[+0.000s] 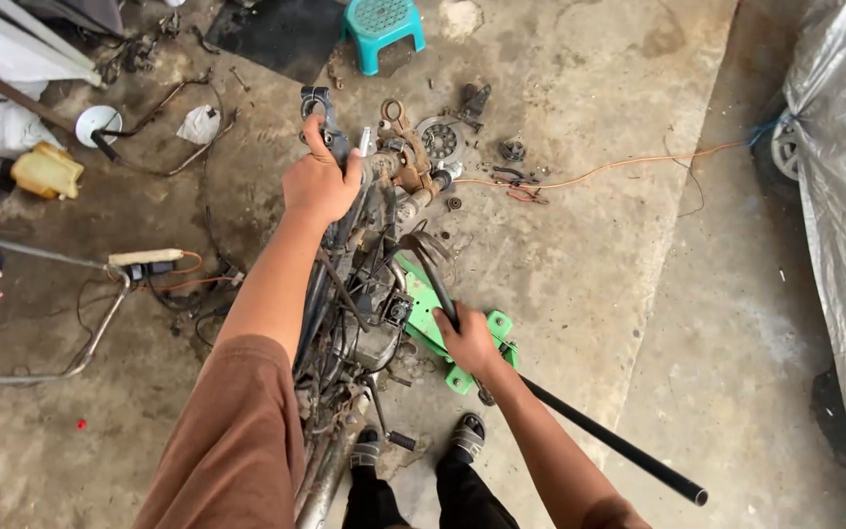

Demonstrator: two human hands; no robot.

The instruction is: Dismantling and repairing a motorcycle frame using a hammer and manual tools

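Both hands grip — L (320, 183) frame (345, 294), R (469, 340) fingers round pipe (599, 436).

Left hand (317, 184) on motorcycle frame (364, 294)

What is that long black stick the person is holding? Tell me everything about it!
The long black pipe looks like smooth, dark metal and is hollow at its open far end. It slants from the stripped motorbike frame down toward the lower right, above the concrete floor. The right hand grips it near its upper end, beside a green part.
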